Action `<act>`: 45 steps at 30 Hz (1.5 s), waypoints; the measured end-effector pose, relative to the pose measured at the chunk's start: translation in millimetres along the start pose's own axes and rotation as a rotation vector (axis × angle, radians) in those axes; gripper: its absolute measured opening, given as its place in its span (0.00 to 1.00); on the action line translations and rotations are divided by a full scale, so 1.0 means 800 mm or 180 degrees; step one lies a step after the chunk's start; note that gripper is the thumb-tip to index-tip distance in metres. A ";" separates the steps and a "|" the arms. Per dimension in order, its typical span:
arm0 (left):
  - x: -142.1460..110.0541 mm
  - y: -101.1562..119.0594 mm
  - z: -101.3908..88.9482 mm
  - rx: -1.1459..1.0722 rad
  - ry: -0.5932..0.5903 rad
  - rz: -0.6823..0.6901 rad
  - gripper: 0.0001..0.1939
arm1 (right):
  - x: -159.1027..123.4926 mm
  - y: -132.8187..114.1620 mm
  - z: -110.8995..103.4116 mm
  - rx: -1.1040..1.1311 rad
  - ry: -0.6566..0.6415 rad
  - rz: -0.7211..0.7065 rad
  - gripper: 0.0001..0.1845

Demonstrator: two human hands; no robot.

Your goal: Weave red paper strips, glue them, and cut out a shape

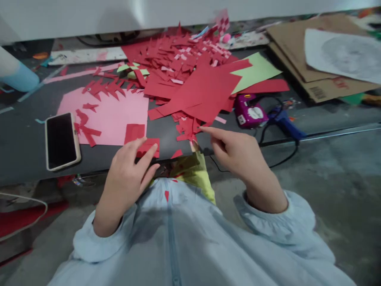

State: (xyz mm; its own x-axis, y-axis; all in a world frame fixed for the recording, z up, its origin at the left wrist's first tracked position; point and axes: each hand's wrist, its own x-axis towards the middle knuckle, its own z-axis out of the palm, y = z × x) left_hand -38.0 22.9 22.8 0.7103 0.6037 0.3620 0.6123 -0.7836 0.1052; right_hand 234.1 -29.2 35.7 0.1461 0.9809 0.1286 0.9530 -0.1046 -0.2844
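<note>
My left hand (127, 165) lies at the table's front edge, fingers apart, with fingertips resting on small red paper pieces (152, 150). My right hand (238, 149) holds nothing visible; its index finger stretches left while the others curl under. That fingertip meets a cluster of red paper scraps (188, 128). Just above is a large cut red sheet (205, 93), lying over other red paper. Left of it, a pink sheet (119, 109) bears a spiky red cutout (102, 88) and some red strips (87, 129).
A phone (62, 141) lies at the left near the edge. A heap of red and pink scraps (175, 51) covers the back. At the right are a green sheet (257, 71), a purple box (251, 111), a blue corded tool (285, 121) and cardboard (297, 47).
</note>
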 end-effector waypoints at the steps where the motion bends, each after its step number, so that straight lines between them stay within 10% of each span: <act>1: 0.008 0.011 0.001 -0.0014 -0.0039 0.0113 0.20 | -0.008 0.016 -0.002 0.0069 0.0086 0.0093 0.24; 12: 0.089 0.126 0.025 -0.0293 -0.0264 0.1007 0.17 | -0.040 0.171 -0.037 -0.0120 0.0976 0.1492 0.15; 19: 0.111 0.164 0.040 -0.0387 -0.0437 0.1166 0.15 | -0.021 0.257 -0.012 -0.0675 0.0798 0.1451 0.20; 32: 0.126 0.193 0.041 -0.0316 -0.0702 0.1197 0.14 | 0.011 0.252 -0.010 -0.1046 0.0377 0.1186 0.16; 45: 0.112 0.191 0.027 -0.0318 -0.0703 0.1112 0.13 | -0.048 0.242 -0.036 0.1011 0.1834 0.1471 0.16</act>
State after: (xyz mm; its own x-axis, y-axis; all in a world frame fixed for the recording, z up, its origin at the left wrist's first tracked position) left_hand 127.2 -39.6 51.5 0.9332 0.3078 0.1858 0.2927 -0.9505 0.1046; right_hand 420.7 -92.2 3.3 0.7039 0.6018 0.3773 0.6543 -0.3426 -0.6742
